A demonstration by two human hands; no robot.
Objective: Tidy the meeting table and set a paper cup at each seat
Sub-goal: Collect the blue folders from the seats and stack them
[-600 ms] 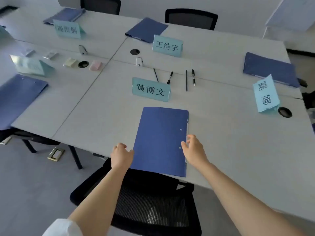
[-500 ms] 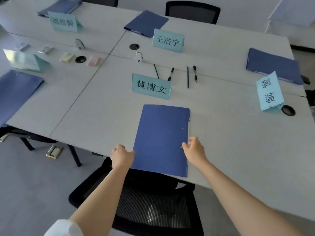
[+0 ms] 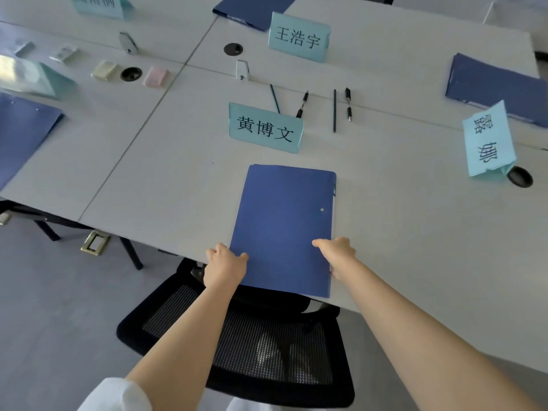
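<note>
A blue folder [image 3: 284,226] lies flat at the near edge of the pale grey surface [image 3: 415,232], its lower end hanging a little past that edge above a black mesh chair [image 3: 237,336]; the left hand [image 3: 224,268] grips the folder's lower left edge, thumb laid on the cover and the other fingers curled out of sight beneath; the right hand [image 3: 336,252] grips the lower right edge, its thumb pressed on the cover and the remaining fingers wrapped round the side; the folder is a plain, closed, deep blue rectangle with one small metal rivet near its right edge and a thin strip of paper showing along that side; it sits slightly turned, its top end pointing toward a teal name card [image 3: 265,129] that stands just beyond it; past the card, near the seam down the middle of the surface, lie four dark pens [image 3: 334,111], well apart from the folder; a second teal name card [image 3: 487,137] stands toward the right edge beside a round cable hole [image 3: 519,177]; another blue folder [image 3: 498,87] rests at the far right corner, and one more [image 3: 20,134] lies at the left edge.
</note>
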